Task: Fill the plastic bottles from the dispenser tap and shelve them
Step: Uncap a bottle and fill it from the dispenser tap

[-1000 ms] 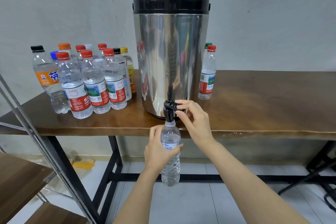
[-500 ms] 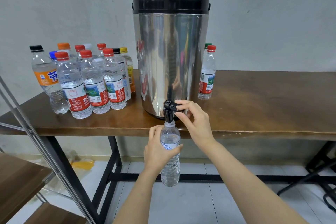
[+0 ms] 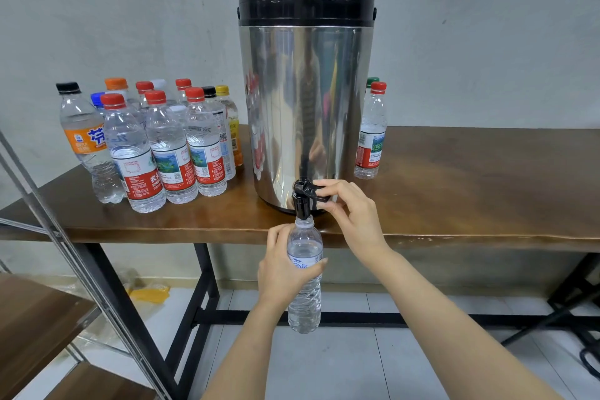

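Left fingers [image 3: 277, 237] grip one bottle [image 3: 305, 299] under one tap [image 3: 302, 203] | right fingers [image 3: 334, 187] pinch tap | one dispenser [image 3: 305, 107]

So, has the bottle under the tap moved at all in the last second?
No. The bottle in the left hand has its mouth under the tap as before, at the same height against the table edge.

The left hand [image 3: 283, 269] grips an uncapped bottle [image 3: 304, 282] upright under the black tap [image 3: 302, 201] of the steel dispenser [image 3: 305, 107]; the right hand [image 3: 352, 214] pinches the tap lever.
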Tool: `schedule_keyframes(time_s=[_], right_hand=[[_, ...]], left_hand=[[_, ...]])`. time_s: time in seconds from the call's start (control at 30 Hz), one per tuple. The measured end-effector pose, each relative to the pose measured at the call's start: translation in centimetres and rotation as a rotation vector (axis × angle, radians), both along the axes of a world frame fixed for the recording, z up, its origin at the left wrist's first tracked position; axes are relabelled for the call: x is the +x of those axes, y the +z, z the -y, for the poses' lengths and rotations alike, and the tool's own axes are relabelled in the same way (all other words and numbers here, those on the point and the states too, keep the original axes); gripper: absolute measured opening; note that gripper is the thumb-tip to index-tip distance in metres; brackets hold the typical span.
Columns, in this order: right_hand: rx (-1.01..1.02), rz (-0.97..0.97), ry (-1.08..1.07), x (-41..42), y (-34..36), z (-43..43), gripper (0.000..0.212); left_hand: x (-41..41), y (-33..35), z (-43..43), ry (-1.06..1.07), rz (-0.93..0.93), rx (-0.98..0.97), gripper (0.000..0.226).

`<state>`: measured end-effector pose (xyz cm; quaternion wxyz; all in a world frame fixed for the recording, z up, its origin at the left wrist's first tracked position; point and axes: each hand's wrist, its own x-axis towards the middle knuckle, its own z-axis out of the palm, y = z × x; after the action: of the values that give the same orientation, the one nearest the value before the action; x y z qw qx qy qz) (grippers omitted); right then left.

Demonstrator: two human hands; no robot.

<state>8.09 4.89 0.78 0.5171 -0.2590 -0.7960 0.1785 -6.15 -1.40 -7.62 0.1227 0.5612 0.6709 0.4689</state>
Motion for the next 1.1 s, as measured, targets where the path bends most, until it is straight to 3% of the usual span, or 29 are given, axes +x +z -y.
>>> schedule_keyframes(time_s=[0.9,1.1], right_hand=[[-0.016,0.006,0.034,0.07,0.33,-0.16,0.012],[0.008,0.017,0.027,-0.07,0.67,0.08,0.02]], left_hand=[[0.02,-0.02,0.11,-0.001,0.003,-0.008,0.074],[0.04,0.06,0.17,-0.019,0.02,-0.012,0.07]])
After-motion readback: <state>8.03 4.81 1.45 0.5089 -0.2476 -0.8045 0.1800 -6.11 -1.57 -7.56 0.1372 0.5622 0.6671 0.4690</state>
